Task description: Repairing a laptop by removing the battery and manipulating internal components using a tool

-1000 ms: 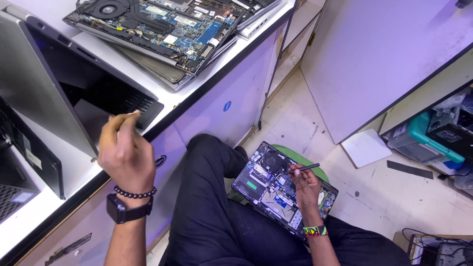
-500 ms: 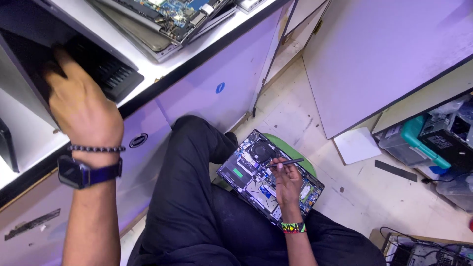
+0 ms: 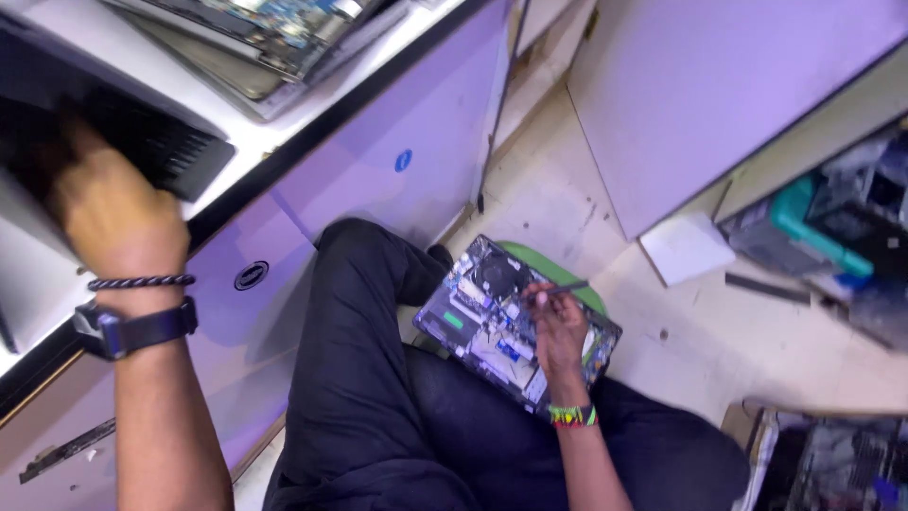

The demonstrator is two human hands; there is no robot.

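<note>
Left hand (image 3: 106, 203) raised to white counter (image 3: 255, 142), lying on the black keyboard deck of an open laptop (image 3: 142, 142); fingers blurred, cannot tell whether spread or curled. Dark watch (image 3: 137, 331) and braided cord bracelet (image 3: 140, 281) on that wrist. Right hand (image 3: 558, 331) low, fingers pinched narrow around thin dark screwdriver (image 3: 558, 288), resting on opened laptop with bare green-and-blue circuit board (image 3: 482, 317), propped across black-trousered lap. Second stripped laptop (image 3: 274, 38) on counter, further back.
</note>
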